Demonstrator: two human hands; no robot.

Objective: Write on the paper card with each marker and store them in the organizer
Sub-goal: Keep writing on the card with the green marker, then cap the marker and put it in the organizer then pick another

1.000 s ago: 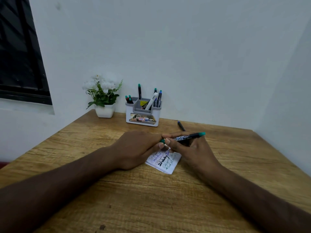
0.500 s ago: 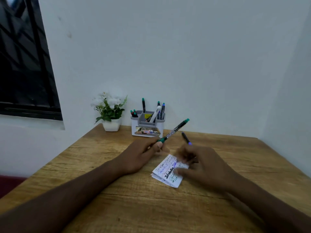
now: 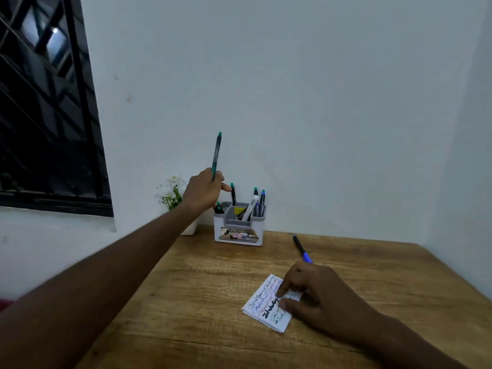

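Green-capped marker [image 3: 216, 155] now lifted upright above organizer [image 3: 239, 225], pinched in left hand [image 3: 203, 190], arm outstretched; right hand [image 3: 314, 294] fingers flat on paper card [image 3: 262, 306], tabletop [image 3: 199, 302].

- The marker [image 3: 216, 155] held at 12 o'clock of the organizer [image 3: 239, 225] was black with green ends.
- The organizer was white outside, grey inside, with a multicoloured label.
- The marker [image 3: 302, 249] at 12 o'clock of the card [image 3: 267, 302] was black with a blue cap.
- The card was white, lined with blue, red, black and green script.
- The table [image 3: 213, 302] was brown woodgrain.
- The flowers [image 3: 170, 191] were white with green leaves.
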